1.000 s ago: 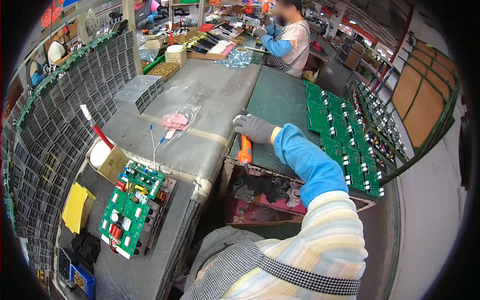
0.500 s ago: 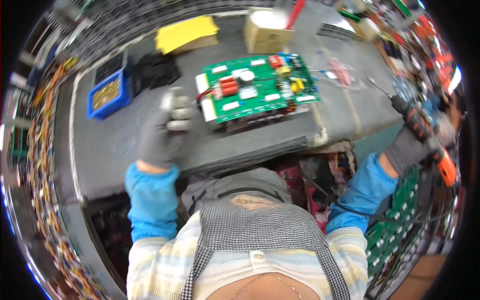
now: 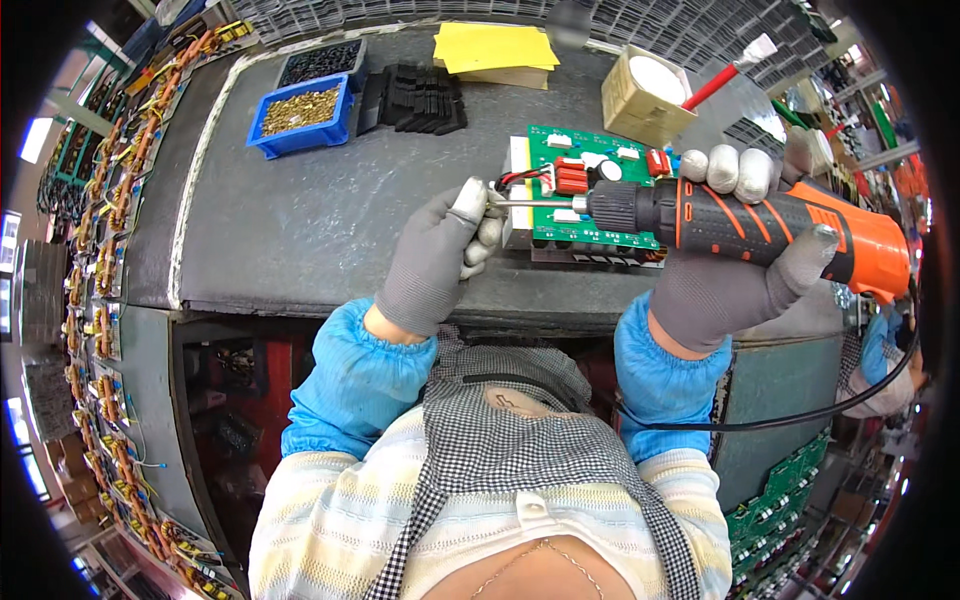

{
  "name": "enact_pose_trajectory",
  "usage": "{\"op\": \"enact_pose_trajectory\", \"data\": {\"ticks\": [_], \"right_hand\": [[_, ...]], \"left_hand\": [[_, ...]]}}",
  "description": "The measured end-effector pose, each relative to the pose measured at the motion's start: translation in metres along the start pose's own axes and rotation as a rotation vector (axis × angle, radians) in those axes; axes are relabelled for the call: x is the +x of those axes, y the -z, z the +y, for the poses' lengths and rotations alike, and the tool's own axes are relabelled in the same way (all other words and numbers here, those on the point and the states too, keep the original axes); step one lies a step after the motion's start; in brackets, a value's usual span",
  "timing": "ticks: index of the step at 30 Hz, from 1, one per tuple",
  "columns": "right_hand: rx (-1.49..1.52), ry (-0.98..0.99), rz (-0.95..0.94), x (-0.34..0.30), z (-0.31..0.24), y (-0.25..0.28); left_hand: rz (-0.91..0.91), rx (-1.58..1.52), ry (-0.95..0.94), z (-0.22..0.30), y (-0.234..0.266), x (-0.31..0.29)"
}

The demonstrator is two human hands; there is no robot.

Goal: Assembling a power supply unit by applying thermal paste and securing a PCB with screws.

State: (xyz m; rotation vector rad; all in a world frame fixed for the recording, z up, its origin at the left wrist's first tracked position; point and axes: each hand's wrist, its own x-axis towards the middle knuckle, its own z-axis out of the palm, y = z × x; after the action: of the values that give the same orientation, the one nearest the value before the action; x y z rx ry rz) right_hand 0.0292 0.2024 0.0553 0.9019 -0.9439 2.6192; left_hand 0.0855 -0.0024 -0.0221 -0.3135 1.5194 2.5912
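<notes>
Pinching the bit [image 3: 535, 204] near its tip, the left hand [image 3: 435, 245] is placed at eight o'clock from the green circuit board [image 3: 590, 150]; whether a screw is held there cannot be told. The orange-and-black power screwdriver [image 3: 770, 225] is wrapped by the right hand [image 3: 720, 290] at four o'clock, its bit aimed at nine. Part of the board, on the tabletop [image 3: 330, 220], is blocked from view by the tool. At ten o'clock are set a blue tray [image 3: 300, 115] of brass-coloured pieces and, nearer, stacked black parts [image 3: 425, 100]. Yellow sheets [image 3: 495, 50] are piled at eleven; at one is placed a cardboard box [image 3: 640, 110], with a red-handled brush [image 3: 715, 85] by its three-o'clock side. A black cord [image 3: 790, 420] is strung across toward five o'clock.
</notes>
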Motion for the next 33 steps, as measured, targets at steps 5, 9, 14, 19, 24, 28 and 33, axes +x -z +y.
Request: {"op": "enact_pose_trajectory", "data": {"ticks": [5,9,14,19,24,28,33], "right_hand": [[-0.11,-0.027,0.01,-0.005,0.008,-0.001],[-0.002,-0.006,-0.055,-0.006,0.012,0.005],[-0.04,0.048,-0.084,-0.012,0.019,-0.003],[-0.062,0.09,-0.014,-0.02,0.027,-0.005],[-0.024,0.069,0.152,-0.019,0.027,-0.001],[-0.112,0.073,0.435,-0.011,0.028,0.005],[-0.092,0.024,0.344,-0.008,0.019,0.02]], "left_hand": [[0.024,-0.086,0.023,-0.003,0.003,0.003],[0.047,-0.117,0.015,-0.006,0.003,0.005],[0.113,-0.139,-0.03,-0.012,0.003,0.01],[0.207,-0.105,-0.126,-0.017,0.001,0.014],[0.161,-0.148,-0.281,-0.021,0.006,0.019],[0.107,-0.13,-0.304,-0.018,0.005,0.015],[0.159,-0.078,-0.291,0.007,0.015,0.019]]}}
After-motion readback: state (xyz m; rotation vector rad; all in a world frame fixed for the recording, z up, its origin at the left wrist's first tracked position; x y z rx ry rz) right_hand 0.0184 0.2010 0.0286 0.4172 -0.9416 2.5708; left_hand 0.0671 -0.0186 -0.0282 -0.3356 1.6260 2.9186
